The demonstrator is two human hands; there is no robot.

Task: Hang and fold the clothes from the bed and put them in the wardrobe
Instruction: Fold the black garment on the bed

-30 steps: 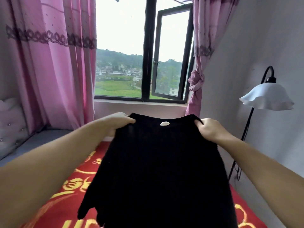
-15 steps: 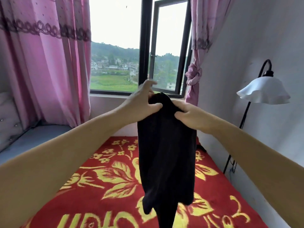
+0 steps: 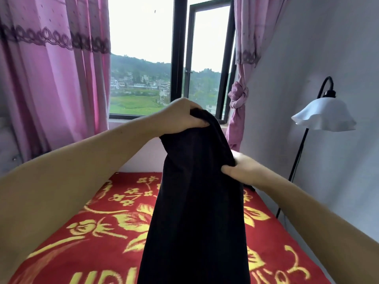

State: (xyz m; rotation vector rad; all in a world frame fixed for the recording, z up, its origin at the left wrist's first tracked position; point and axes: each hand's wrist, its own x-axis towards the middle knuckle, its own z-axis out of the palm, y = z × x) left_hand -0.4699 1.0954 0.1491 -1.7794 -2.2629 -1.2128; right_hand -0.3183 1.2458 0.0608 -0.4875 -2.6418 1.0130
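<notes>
A black garment [image 3: 196, 201], folded lengthwise into a long narrow drape, hangs in the air above the bed [image 3: 86, 238], held up in front of the window [image 3: 143, 58]. The left hand [image 3: 180, 116] grips the garment's top end, fingers curled over the bunched fabric at the highest point of the fold. The right hand [image 3: 244, 171] is lower and to the right, pinching the garment's right edge between thumb and fingers, with the thumb pressed against the front of the cloth. From these two holds the fabric falls straight down over the middle of the bed and runs out of view at the lower edge; its exact kind cannot be told from this fold.

The bed is covered with a red blanket patterned with yellow flowers and leaves, and it reaches to the wall under the window. Pink curtains frame the window: the left curtain [image 3: 51, 78] hangs loose with a dark lace band across it, and the right curtain [image 3: 239, 95] is tied in a knot beside the bed's far right corner. A floor lamp [image 3: 323, 115] with a white ruffled shade and a black curved stem stands against the grey wall to the right of the bed. A padded grey headboard shows at the left edge.
</notes>
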